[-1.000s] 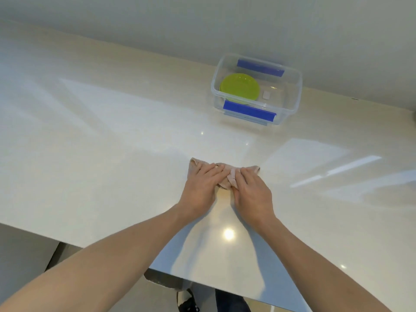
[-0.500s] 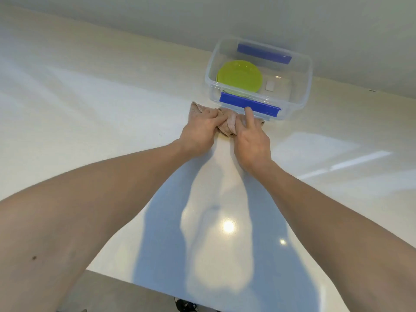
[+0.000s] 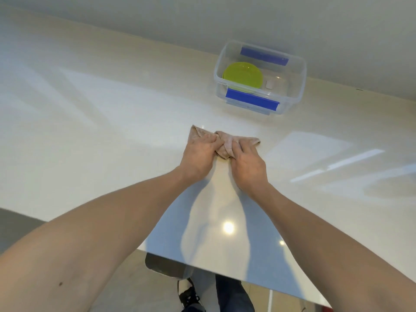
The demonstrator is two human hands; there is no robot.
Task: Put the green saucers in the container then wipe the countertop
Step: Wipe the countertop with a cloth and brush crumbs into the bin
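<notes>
Head view, looking down across a glossy cream counter [image 3: 94, 122].

Left hand [image 3: 199, 157]: palm down on a crumpled pinkish-beige cloth [image 3: 222, 143], fingers [image 3: 209, 139] curled into the fabric and bunching it toward the middle. Pressed against the counter.

Right hand [image 3: 246, 164]: palm down just beside the left, fingers [image 3: 244, 146] likewise bent and gripping the same cloth. Thumbs close together near the cloth's gathered centre; contact between the 2 hands cannot be told.

Cloth: flat on the counter, 1 pointed corner sticking out past the left hand, another flap showing past the right hand.

Clear plastic container [image 3: 299, 86]: lidless, standing on the counter near the back wall [image 3: 225, 16], well apart from the cloth and to its far right. 2 blue clip bars visible, 1 on the near long side, 1 on the far long side.

Green saucers [image 3: 242, 78]: inside the container, lying flat in its left part; a second rim edge visible beneath the top one, exact count not clear. Small pale item on the container floor just right of the saucers, identity not discernible.

Bright light spot reflected on the counter between the forearms. Dark shoe [image 3: 191, 298] and floor visible below the counter's near edge.
</notes>
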